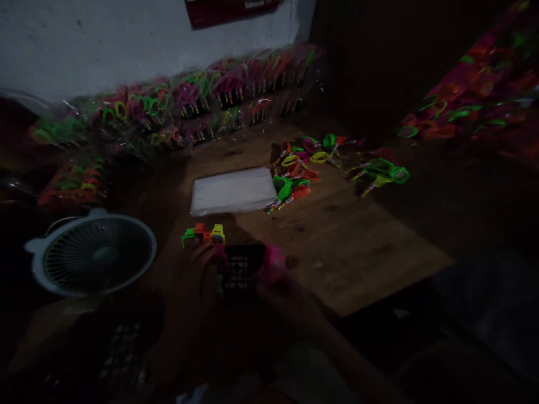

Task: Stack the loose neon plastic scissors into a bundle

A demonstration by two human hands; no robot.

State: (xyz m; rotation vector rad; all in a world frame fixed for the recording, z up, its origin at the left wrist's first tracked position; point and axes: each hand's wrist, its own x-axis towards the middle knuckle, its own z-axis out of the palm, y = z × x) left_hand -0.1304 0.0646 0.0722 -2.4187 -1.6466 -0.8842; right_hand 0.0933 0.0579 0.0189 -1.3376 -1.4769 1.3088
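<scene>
The scene is very dark. My left hand (197,266) is closed around a small bunch of bright plastic pieces (202,232), green, orange and yellow, sticking up past my fingers. My right hand (281,286) grips a pink plastic piece (273,259). Between both hands sits a dark object with a grid pattern (240,270); what it is cannot be told. Both hands hover over the near edge of a wooden table (357,252).
A white flat packet (233,191) lies mid-table. Loose coloured plastic pieces (297,174) lie beside it, and a green cluster (383,171) further right. Bagged bundles (189,106) line the back wall. A small white fan (95,258) lies at left.
</scene>
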